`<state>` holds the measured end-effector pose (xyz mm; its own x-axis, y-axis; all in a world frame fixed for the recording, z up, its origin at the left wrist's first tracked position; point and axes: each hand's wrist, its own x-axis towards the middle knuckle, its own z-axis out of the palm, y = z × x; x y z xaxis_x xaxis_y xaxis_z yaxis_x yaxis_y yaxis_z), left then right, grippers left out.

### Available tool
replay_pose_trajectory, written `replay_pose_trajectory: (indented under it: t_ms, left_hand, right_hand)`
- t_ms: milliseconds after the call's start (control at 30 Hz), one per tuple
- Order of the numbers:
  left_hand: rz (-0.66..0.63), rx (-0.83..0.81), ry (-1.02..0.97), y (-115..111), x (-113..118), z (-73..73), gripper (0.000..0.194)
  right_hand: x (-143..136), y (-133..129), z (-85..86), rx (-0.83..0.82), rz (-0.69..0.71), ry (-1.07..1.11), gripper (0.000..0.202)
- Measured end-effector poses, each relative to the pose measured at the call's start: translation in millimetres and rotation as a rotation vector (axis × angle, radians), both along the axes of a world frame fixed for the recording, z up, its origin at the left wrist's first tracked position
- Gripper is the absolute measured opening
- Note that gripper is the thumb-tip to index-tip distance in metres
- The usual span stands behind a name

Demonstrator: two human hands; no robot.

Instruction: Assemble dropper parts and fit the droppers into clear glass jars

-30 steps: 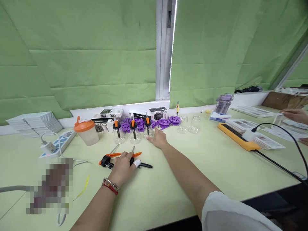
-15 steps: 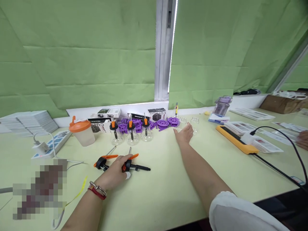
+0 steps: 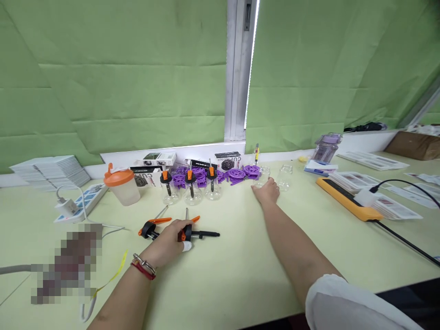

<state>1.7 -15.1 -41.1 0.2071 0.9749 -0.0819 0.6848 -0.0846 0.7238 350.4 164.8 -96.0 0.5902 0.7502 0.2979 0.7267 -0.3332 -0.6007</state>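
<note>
My left hand (image 3: pixel 169 244) is closed around a black and orange dispenser top (image 3: pixel 188 233), whose black spout points right along the table. Another dispenser top (image 3: pixel 149 230), with an orange lever and a thin metal tube, lies just to its left. Farther off, my right hand (image 3: pixel 268 192) has its fingers curled round a small clear glass bottle (image 3: pixel 264 172), partly hidden by the hand. A second clear bottle (image 3: pixel 285 178) stands right of it. Three glass bottles (image 3: pixel 192 197) wearing the same black and orange tops are lined up behind my left hand.
Purple plastic parts (image 3: pixel 237 174) and cup holder boxes (image 3: pixel 228 161) sit along the wall. An orange-lidded cup (image 3: pixel 124 188) and a white power strip (image 3: pixel 87 201) are at left. At right are a yellow power strip (image 3: pixel 347 200), printed sheets (image 3: pixel 392 208) and a purple-lidded bottle (image 3: pixel 326 149).
The view has shifted slightly, so things appear a little farther right. Both hands keep nearly the same places, the left on the dispenser top and the right at the clear bottle.
</note>
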Motion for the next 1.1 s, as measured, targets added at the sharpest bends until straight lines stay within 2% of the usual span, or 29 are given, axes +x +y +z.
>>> replay_pose_trajectory:
  t_ms: [100,267,467,667,867,1100]
  left_hand:
    - [-0.012,-0.018,0.002,0,-1,0.1,0.056]
    - [-0.002,0.020,-0.020,3,-2,-5.3,0.055]
    - [0.066,0.091,-0.303,8,0,-12.9,0.062]
    - [0.173,0.098,-0.436,7,3,-9.9,0.067]
    - [0.204,0.081,-0.464,4,8,-2.9,0.072]
    - [0.119,0.073,-0.495,7,7,-13.1,0.069]
  right_hand:
    - [0,-7,0.7,0.034,0.061,0.052,0.082]
    - [-2,-25,-4.6,0.179,0.276,0.072,0.081]
    - [-14,-62,-0.1,0.319,0.592,-0.134,0.069]
    - [-34,-93,13.7,0.333,0.889,-0.237,0.073]
    - [-54,-114,22.8,0.319,1.003,-0.294,0.068]
    - [-73,-140,34.7,0.277,1.087,-0.261,0.072]
